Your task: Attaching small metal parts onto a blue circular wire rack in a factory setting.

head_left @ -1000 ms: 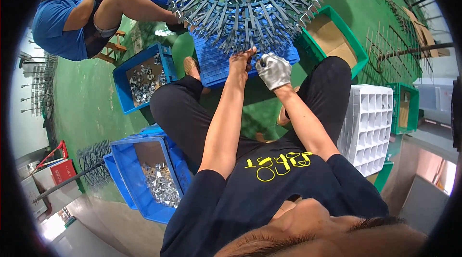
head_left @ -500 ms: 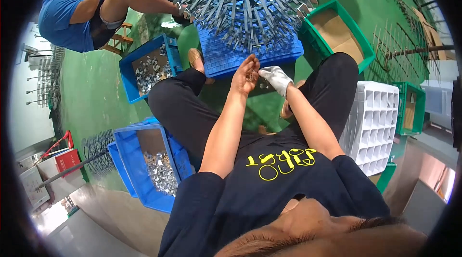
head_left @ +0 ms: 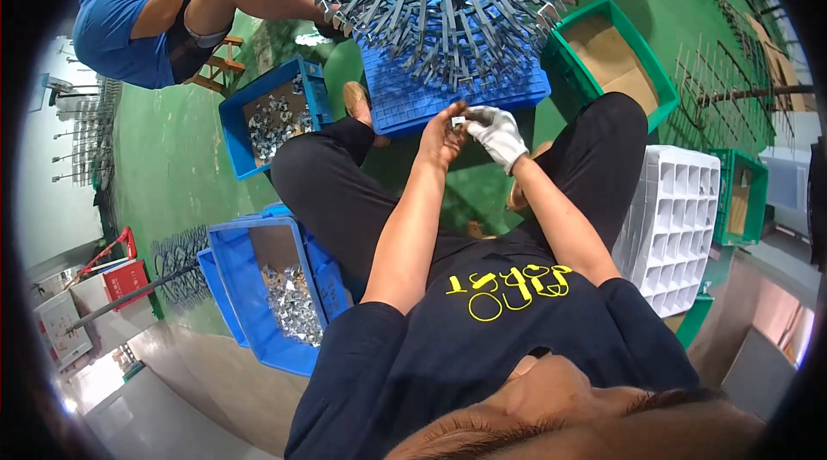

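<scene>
Near the metal rack [head_left: 449,22], a small part [head_left: 458,121] is pinched by the left hand [head_left: 442,142]; whether it is gripped by the gloved right hand [head_left: 500,139] cannot be told. Through slack finger pressure, it may be dropped.

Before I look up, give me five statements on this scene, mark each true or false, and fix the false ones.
1. A small shiny part shows between the left grip and the right grip. True.
2. The left grip wears a glove. False: it is bare; the right grip is gloved.
3. A blue bin beside the left thigh holds metal pieces. True.
4. The person in blue stands. False: the co-worker sits on a stool.
5. Every bin in view is blue. False: a green bin lies ahead on the right.
</scene>
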